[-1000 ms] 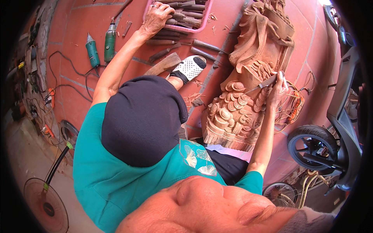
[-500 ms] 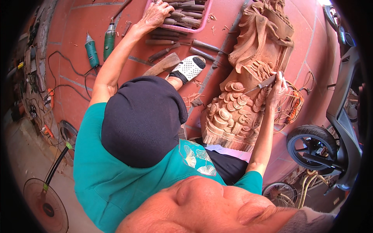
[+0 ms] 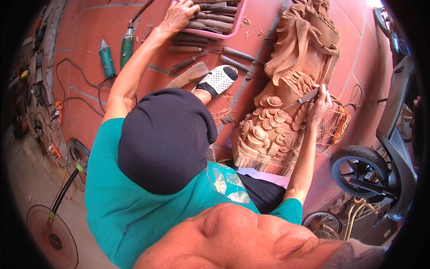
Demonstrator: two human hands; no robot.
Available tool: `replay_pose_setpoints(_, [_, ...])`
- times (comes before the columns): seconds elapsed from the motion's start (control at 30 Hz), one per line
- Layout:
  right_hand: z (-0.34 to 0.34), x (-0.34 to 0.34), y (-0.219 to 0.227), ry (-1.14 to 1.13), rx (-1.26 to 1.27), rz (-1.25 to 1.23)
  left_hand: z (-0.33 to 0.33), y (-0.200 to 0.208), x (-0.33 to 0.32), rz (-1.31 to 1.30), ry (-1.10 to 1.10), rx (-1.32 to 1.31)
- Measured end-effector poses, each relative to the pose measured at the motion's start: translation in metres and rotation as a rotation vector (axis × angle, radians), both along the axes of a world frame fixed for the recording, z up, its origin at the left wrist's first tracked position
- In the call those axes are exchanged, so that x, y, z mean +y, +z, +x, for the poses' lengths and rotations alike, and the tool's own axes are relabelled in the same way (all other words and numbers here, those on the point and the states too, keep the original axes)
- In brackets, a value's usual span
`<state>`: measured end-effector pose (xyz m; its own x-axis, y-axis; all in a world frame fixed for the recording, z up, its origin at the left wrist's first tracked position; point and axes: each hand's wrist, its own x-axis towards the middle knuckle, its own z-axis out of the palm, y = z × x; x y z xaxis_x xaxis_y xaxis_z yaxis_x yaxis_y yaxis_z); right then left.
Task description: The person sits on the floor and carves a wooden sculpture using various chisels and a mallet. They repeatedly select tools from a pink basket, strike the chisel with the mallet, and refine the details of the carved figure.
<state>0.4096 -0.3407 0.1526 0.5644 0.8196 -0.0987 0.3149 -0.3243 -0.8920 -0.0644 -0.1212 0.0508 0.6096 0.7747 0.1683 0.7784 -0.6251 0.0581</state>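
Observation:
My left hand (image 3: 179,15) reaches over the near left side of a pink basket (image 3: 234,30) full of wooden-handled chisels (image 3: 214,22). Its fingers are bent down among the handles, and what they grip is hidden. In my right hand (image 3: 321,105) is a carving chisel (image 3: 308,96), held by its dark handle between thumb and fingers. Its thin blade points left, across a large reddish-brown wood carving (image 3: 268,130). Rounded, coin-like shapes cover the carving's near end, and flowing drapery its far part. The carving lies on the floor to the right of my foot.
More chisels (image 3: 237,54) and a wooden mallet-like block (image 3: 190,74) lie on the red tiles. Two green rotary tools (image 3: 106,60) with cords are at left. A standing fan (image 3: 53,237), an orange power strip (image 3: 341,123) and a motorbike wheel (image 3: 360,171) flank me.

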Motion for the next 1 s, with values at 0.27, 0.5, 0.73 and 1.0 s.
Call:
replay_pose_setpoints(0.27, [-0.004, 0.002, 0.002, 0.007, -0.017, 0.01, -0.005, 0.004, -0.007, -0.036, 0.048, -0.195])
replay_pose_setpoints(0.5, [-0.001, 0.0, 0.002, -0.015, 0.029, -0.007, -0.022, 0.004, -0.083, -0.204, 0.113, -0.467])
replay_pose_setpoints(0.73, [0.003, 0.0, -0.005, -0.024, 0.052, 0.002, -0.017, -0.035, -0.127, -0.117, 0.125, -0.223])
replay_pose_setpoints(1.0, [-0.004, 0.001, 0.004, -0.006, 0.022, 0.011, -0.013, -0.04, -0.127, -0.154, 0.173, -0.166])
